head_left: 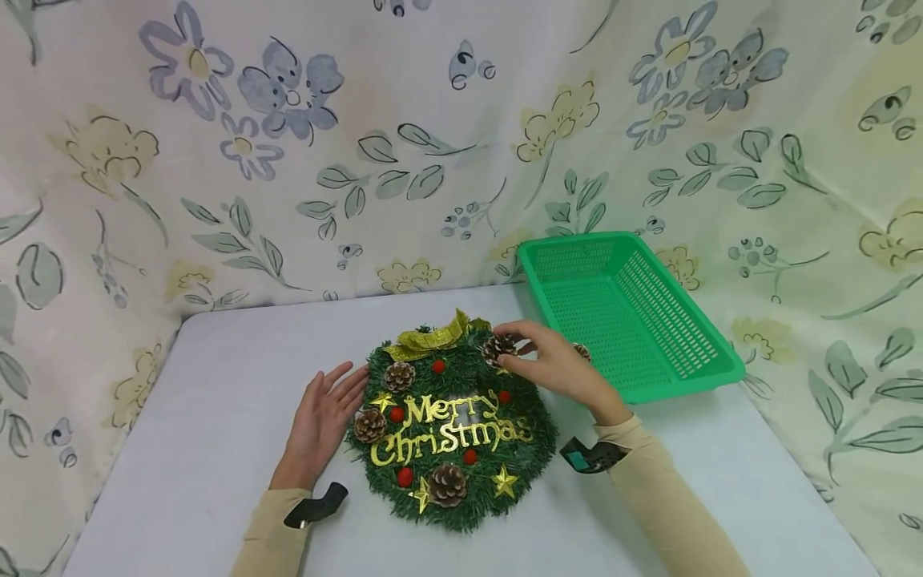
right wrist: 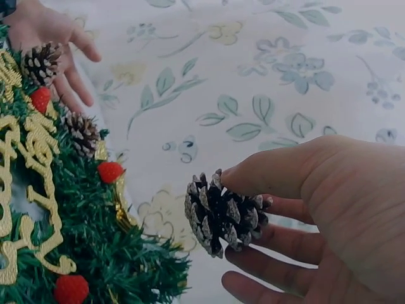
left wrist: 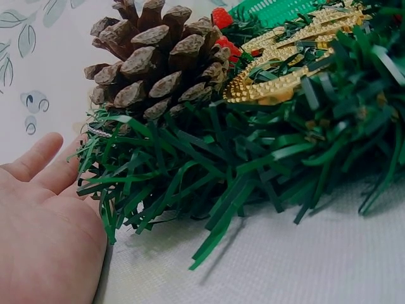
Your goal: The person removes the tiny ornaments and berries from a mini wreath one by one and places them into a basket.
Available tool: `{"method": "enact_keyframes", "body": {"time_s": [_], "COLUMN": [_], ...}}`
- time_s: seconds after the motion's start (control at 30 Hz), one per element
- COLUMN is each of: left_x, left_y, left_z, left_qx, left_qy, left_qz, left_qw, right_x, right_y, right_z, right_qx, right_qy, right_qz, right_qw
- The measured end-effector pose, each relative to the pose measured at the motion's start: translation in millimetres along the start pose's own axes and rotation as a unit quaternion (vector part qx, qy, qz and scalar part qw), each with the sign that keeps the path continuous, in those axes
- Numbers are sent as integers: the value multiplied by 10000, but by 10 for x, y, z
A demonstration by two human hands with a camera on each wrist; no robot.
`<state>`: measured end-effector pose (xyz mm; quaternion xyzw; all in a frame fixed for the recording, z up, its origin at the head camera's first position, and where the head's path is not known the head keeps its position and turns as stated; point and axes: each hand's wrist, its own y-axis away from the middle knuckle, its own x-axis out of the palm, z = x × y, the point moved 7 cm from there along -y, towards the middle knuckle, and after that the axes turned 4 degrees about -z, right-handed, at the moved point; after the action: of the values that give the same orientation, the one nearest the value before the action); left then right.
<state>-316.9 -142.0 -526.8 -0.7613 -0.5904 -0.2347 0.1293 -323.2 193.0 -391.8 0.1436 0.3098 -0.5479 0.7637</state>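
A green tinsel Christmas wreath [head_left: 534, 449] lies flat, with gold "Merry Christmas" lettering [head_left: 425, 453], red berries, gold stars and a gold ribbon [head_left: 425, 343]. My right hand [head_left: 558, 365] pinches a pine cone [right wrist: 221, 212] between thumb and fingers, above the wreath's upper right part. In the right wrist view that cone stands apart from the tinsel. With fingers straight, my left hand [head_left: 320, 421] lies palm up beside the wreath's left edge, fingertips against the tinsel. Near it, a pine cone [left wrist: 158, 60] sits on the wreath; another cone [head_left: 447, 485] is at its lower part.
A green plastic basket [head_left: 692, 336] stands on the white table [head_left: 238, 385] behind and right of the wreath. Another pine cone [head_left: 581, 351] shows partly between my right hand and the basket. A floral curtain [head_left: 433, 160] hangs along the table's back.
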Motion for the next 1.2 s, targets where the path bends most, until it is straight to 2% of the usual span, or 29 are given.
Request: {"method": "enact_keyframes", "body": {"time_s": [0.37,1.2], "left_x": [-3,-17], "left_y": [0,-5], "left_z": [5,12], "left_qx": [-43,-15], "left_qy": [-58,-25], "left_qz": [-57,-124], "left_qw": [10000,9999], "right_x": [-98,-346], "right_y": [36,88], "right_z": [-13,21], "right_qx": [-130,-142], "right_qy": [156,345], "right_qz": [-90,-291], "right_qw": [9998,9989]}}
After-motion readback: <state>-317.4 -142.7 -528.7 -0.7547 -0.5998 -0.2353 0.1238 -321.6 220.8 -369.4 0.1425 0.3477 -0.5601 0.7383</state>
